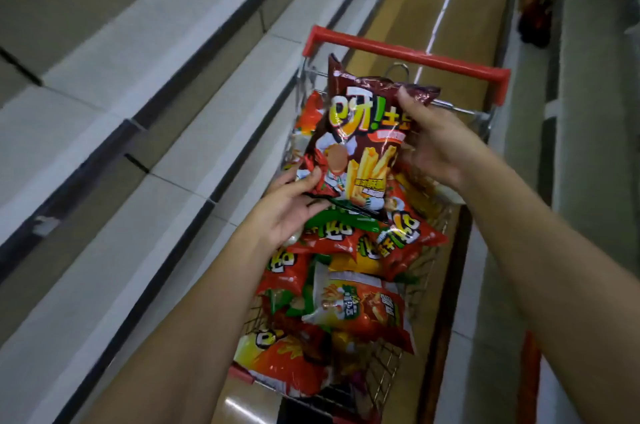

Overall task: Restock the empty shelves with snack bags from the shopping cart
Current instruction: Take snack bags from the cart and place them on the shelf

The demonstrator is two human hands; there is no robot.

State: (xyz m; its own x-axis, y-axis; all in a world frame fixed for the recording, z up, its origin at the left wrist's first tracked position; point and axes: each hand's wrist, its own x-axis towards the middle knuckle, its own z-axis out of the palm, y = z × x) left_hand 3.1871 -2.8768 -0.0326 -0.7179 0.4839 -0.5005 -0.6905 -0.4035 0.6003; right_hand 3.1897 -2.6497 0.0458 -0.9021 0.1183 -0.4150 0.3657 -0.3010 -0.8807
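Empty grey shelves (145,52) along the left, tier on tier, tilted across the view. More shelving (595,153) on the right, dim, with blurred goods far off. Wire cart (408,368) in the aisle between, red handle (405,54) at the far end, heaped with red, orange and green snack bags (360,312). Dark red bag (360,146) raised over the heap, upright, printed with fries. Right hand (433,146) gripping its upper right edge, thumb in front, fingers behind. Left hand (287,212) pinching its lower left corner, thumb on the front.
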